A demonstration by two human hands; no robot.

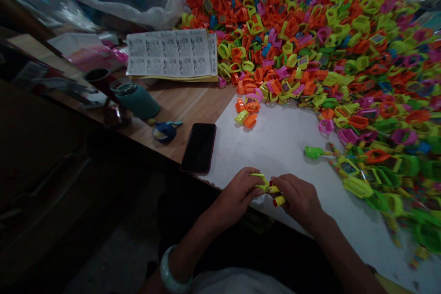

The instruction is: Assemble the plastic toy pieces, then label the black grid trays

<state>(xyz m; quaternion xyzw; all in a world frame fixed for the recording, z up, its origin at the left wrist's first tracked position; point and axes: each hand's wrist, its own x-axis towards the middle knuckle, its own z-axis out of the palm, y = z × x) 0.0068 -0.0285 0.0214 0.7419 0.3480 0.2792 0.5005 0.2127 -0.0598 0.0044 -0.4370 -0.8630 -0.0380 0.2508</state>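
Observation:
Close to the front edge of the white surface, my left hand (243,188) is closed on a yellow-green plastic piece (263,183) that looks like a small frame. Facing it, my right hand (299,195) grips small yellow tubes (279,200) with red ends. One tube end meets the plastic piece between the hands; whether it is inserted, I cannot tell. My fingers hide part of both. To the right of my hands lies a green plastic piece (313,152) with a yellow tube sticking out of it.
A large heap of orange, yellow, pink and green plastic pieces (292,32) covers the back and right. At left are a black phone (199,148), a blue object (165,132), a teal bottle (138,101), printed sticker sheets (170,54) and a clear plastic bag (165,0).

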